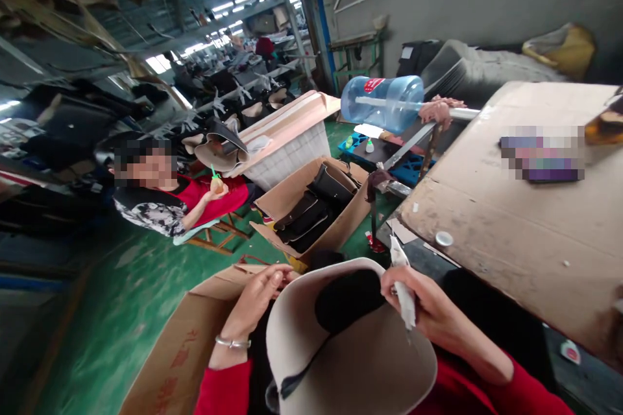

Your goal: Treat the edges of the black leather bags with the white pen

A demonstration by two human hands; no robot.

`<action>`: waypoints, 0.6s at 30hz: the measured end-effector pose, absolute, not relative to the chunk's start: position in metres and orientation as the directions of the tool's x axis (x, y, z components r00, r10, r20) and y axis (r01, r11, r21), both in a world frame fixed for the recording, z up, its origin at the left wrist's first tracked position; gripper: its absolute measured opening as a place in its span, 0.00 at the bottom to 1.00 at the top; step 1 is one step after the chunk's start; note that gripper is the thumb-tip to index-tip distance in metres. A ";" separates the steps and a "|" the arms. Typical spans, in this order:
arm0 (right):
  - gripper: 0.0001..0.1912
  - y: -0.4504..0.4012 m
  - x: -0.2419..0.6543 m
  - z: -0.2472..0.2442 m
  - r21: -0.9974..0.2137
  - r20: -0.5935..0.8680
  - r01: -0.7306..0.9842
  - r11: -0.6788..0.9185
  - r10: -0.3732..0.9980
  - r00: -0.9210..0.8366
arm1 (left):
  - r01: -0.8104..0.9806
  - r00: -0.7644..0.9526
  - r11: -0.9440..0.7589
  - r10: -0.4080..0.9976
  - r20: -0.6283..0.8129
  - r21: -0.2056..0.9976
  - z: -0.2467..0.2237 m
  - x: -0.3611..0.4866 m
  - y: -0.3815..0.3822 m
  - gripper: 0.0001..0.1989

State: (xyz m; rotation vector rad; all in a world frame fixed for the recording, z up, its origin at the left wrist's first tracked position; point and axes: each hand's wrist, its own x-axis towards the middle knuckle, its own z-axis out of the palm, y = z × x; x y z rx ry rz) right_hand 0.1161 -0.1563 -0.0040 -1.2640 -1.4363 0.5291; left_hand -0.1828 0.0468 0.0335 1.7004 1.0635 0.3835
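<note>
A bag body (360,363) with a beige inner face curves open in front of me. A black patch shows inside it, and a dark strip runs along its lower left edge. At its upper left rim, my left hand (263,292) is closed with bent fingers against the edge; the fingertips are partly hidden. My right hand (418,298) is closed around a slim white-wrapped tool (403,282), whose kind I cannot make out. The tool's pointed upper end rises above the fist, and its lower end hangs over the bag's right side.
A cardboard box (175,337) stands at my left; another box (265,233) ahead holds black bags. A seated co-worker (204,201) holds a small green-tipped bottle. A cardboard-covered table (487,227) is at right, with a white cap (444,238). Beyond lies a blue water jug (384,104).
</note>
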 end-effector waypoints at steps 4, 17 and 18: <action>0.08 -0.143 0.120 -0.003 -0.856 0.442 0.392 0.337 0.870 0.218 | 0.476 0.607 -0.131 0.764 -0.217 0.869 0.037 -0.175 0.038 0.24; 0.06 -0.112 0.136 -0.007 -0.889 0.401 0.419 0.186 0.759 0.514 | 0.324 0.231 0.472 0.801 -0.553 0.820 0.055 -0.200 0.006 0.20; 0.06 -0.113 0.138 -0.001 -0.900 0.378 0.399 0.175 0.770 0.514 | 0.300 0.218 0.505 0.790 -0.573 0.809 0.062 -0.201 0.002 0.20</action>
